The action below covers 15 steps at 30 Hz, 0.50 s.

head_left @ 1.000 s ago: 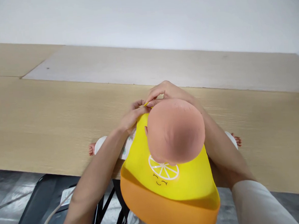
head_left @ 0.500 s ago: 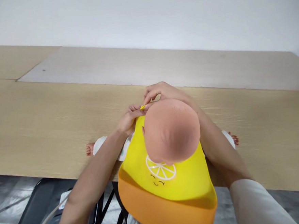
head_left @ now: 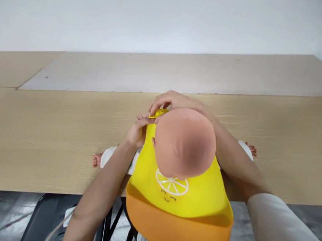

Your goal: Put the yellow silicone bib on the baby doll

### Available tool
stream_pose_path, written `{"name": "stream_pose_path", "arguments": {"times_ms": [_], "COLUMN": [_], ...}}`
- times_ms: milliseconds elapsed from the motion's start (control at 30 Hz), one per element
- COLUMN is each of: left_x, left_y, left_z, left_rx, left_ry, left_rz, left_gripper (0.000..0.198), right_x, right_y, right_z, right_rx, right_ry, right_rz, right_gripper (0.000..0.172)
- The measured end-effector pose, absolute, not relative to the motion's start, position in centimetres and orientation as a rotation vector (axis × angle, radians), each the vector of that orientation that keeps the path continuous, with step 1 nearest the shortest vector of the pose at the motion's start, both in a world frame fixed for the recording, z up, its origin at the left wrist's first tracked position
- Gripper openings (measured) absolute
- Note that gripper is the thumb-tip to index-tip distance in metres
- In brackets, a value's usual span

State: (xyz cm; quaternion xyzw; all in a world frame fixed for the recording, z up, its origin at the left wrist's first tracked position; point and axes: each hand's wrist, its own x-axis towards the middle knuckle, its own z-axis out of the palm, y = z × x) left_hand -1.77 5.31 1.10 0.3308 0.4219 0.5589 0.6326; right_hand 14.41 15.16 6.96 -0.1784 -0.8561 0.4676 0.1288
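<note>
A baby doll (head_left: 184, 142) with a bald head sits at the table's near edge, facing me. It wears a yellow bib (head_left: 145, 176) with a lemon-slice face and an orange catch pocket (head_left: 179, 229). My arms reach around both sides of the doll to the back of its neck. My left hand (head_left: 138, 131) pinches the bib's neck strap (head_left: 159, 113) beside the doll's ear. Curled over the same strap, my right hand (head_left: 169, 99) grips it from above. The doll's head hides part of the right hand and the rest of the strap.
The wooden table (head_left: 41, 143) runs across the view, with a pale panel (head_left: 146, 70) along its back and a white wall (head_left: 154, 18) behind. A black chair (head_left: 41, 224) with a cable stands below at the left.
My right fingers have shifted slightly left, nearer my left fingers. More of the yellow strap, with its knobs, now shows between the hands. The doll stays in place.
</note>
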Motion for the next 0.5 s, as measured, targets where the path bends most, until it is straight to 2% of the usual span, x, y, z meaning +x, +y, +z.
{"name": "stream_pose_path", "arguments": {"times_ms": [167,367,500], "left_x": [-1.8,-1.6,-1.6], "left_y": [5.2,4.6,4.7], "left_z": [1.1,2.1,1.9], "left_rx": [0.771,0.857,0.827], "left_ry": [0.943,0.896,0.899], "left_rz": [1.294,1.248,1.265], "left_gripper": [0.013,0.022,0.024], "right_x": [14.5,14.3,13.7], "right_y": [15.2,15.4,15.6], "right_z": [6.9,6.7,6.7], "right_rx": [-0.516,-0.477,-0.503], "right_ry": [-2.509,-2.481,-2.523], "right_rz": [1.39,1.325,1.276], "right_gripper": [0.025,0.017,0.025]}}
